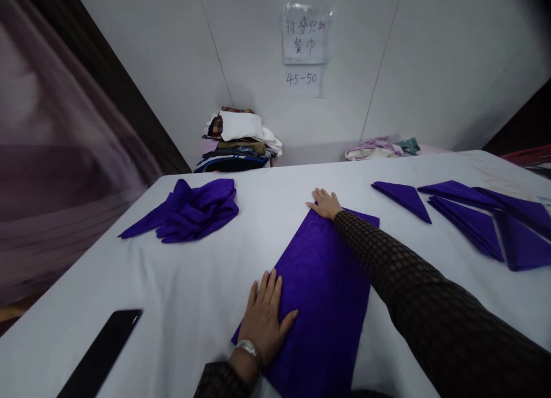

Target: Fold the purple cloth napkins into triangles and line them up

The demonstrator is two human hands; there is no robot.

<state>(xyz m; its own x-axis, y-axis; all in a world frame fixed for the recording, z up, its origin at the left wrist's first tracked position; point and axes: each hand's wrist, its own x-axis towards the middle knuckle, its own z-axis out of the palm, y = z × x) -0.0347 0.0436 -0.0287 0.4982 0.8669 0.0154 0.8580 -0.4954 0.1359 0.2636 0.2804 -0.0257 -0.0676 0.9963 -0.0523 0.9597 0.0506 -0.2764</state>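
Observation:
A purple cloth napkin lies flat in front of me on the white tablecloth, its near end cut off by the bottom of the view. My left hand rests flat on its left edge, fingers stretched out and the thumb apart. At the far left corner of the napkin, my right hand presses down with fingers spread. My right sleeve covers part of the napkin's right side. Neither hand grips anything.
A crumpled purple cloth sits at the far left. Several purple triangles of folded cloth lie at the right. A black flat object is near left. Behind the table stands a clothes pile, with handwritten signs on the wall.

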